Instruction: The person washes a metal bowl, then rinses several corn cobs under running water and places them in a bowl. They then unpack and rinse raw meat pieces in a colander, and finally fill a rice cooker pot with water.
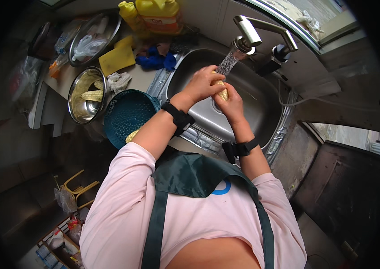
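Over the stainless steel sink (196,111), my left hand (203,84) and my right hand (232,102) both grip one pale ear of corn (223,90). My left hand is on its upper part, my right hand around its lower end. Water runs from the metal faucet (247,32) onto the corn's top. Left of the sink, a teal plastic colander (127,112) holds corn, partly hidden by my left forearm. Beside it a steel bowl (75,95) tilts in view, with ears of corn (92,95) inside.
Behind the bowls lie a yellow cloth (117,60), a white glove (119,81), blue rubber gloves (156,60) and a large metal basin (111,40) with plastic bags. Yellow jugs (159,16) stand against the wall. A thin hose (311,100) runs right of the sink.
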Demonstrator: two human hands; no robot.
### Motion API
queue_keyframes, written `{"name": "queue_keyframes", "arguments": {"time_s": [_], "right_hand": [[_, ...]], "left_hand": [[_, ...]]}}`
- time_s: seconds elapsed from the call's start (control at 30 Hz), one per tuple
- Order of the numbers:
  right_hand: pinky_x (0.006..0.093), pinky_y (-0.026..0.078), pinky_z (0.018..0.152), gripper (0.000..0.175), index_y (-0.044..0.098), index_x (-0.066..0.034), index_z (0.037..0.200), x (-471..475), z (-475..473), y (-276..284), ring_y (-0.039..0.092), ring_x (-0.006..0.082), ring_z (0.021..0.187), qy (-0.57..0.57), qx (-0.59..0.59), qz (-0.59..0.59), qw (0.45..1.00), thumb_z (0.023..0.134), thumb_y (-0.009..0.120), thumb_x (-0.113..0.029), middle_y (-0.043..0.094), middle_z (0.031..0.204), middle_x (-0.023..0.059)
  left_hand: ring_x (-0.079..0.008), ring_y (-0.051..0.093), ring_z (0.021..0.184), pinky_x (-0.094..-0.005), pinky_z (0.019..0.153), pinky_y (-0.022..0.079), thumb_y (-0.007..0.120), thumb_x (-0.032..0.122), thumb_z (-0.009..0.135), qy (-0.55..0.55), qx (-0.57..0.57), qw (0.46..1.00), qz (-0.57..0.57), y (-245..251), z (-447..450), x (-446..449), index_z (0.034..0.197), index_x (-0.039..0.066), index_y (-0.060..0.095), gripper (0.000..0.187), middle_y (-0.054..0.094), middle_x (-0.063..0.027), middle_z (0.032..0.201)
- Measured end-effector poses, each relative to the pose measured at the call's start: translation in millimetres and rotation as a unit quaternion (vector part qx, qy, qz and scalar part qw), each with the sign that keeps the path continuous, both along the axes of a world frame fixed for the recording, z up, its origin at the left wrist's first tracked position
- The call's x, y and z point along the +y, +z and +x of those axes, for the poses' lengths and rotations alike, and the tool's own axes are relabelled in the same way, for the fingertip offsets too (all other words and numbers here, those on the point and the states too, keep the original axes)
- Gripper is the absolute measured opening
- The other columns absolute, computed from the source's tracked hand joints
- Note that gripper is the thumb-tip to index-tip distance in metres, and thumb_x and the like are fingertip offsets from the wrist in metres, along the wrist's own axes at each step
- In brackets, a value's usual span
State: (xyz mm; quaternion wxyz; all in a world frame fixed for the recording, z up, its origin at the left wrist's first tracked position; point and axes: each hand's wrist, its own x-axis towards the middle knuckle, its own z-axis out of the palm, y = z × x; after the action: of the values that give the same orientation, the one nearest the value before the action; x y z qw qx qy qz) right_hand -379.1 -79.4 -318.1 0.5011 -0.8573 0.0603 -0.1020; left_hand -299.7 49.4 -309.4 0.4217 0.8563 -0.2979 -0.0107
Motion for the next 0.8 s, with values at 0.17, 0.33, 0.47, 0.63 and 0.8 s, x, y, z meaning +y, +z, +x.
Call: {"name": "queue_keyframes", "arguments": {"time_s": [0.17,0.33,0.47,0.63,0.8], "right_hand": [[0.0327,0.048,0.074,0.047,0.056,-0.0046,0.106,9.3,0.8,0.6,0.061,0.0249,0.085,-0.03,0.015,0.052,0.998,0.067,0.072,-0.024,0.061,0.096,0.0133],[0.0252,0.047,0.055,0.03,0.053,0.0002,0.101,0.9,11.9,4.4,0.056,0.0131,0.061,-0.03,0.089,0.41,0.907,0.081,0.061,-0.021,0.058,0.082,0.0059],[0.0227,0.044,0.05,0.032,0.052,-0.0025,0.097,-8.3,16.2,11.8,0.053,0.011,0.058,-0.024,0.085,0.467,0.88,0.089,0.048,-0.033,0.054,0.076,0.0035],[0.0245,0.044,0.041,0.032,0.049,-0.003,0.096,5.0,15.3,17.9,0.053,0.0155,0.049,0.005,0.071,0.419,0.905,0.091,0.042,-0.034,0.054,0.071,0.0081],[0.0259,0.038,0.037,0.05,0.05,-0.0032,0.1,-4.6,8.5,24.8,0.051,0.0185,0.045,0.088,0.199,0.647,0.731,0.09,0.031,-0.048,0.055,0.067,0.0114]], "left_hand": [[-0.0172,0.058,0.087,-0.0266,0.077,0.045,0.06,0.01,0.077,0.021,0.104,0.976,-0.191,-4.3,3.7,-4.7,0.084,0.0,0.065,0.013,0.06,-0.0106,0.096],[-0.0156,0.057,0.074,-0.0274,0.068,0.046,0.052,0.017,0.084,0.17,0.114,0.947,-0.248,-3.9,9.6,1.9,0.078,-0.001,0.06,0.02,0.061,-0.0086,0.082],[-0.014,0.056,0.072,-0.0286,0.066,0.046,0.053,0.035,0.086,0.193,0.204,0.951,-0.127,3.2,11.3,3.4,0.089,-0.001,0.057,0.037,0.06,-0.0089,0.077],[-0.0112,0.055,0.083,-0.0248,0.072,0.046,0.059,0.023,0.085,0.044,0.273,0.871,-0.406,1.9,2.3,-22.1,0.109,-0.002,0.052,0.035,0.058,-0.0076,0.095],[-0.0076,0.048,0.045,-0.0199,0.042,0.04,0.051,0.02,0.088,0.147,0.272,0.896,-0.319,-6.4,16.5,-7.6,0.077,0.004,0.056,0.02,0.054,-0.002,0.058]]}}
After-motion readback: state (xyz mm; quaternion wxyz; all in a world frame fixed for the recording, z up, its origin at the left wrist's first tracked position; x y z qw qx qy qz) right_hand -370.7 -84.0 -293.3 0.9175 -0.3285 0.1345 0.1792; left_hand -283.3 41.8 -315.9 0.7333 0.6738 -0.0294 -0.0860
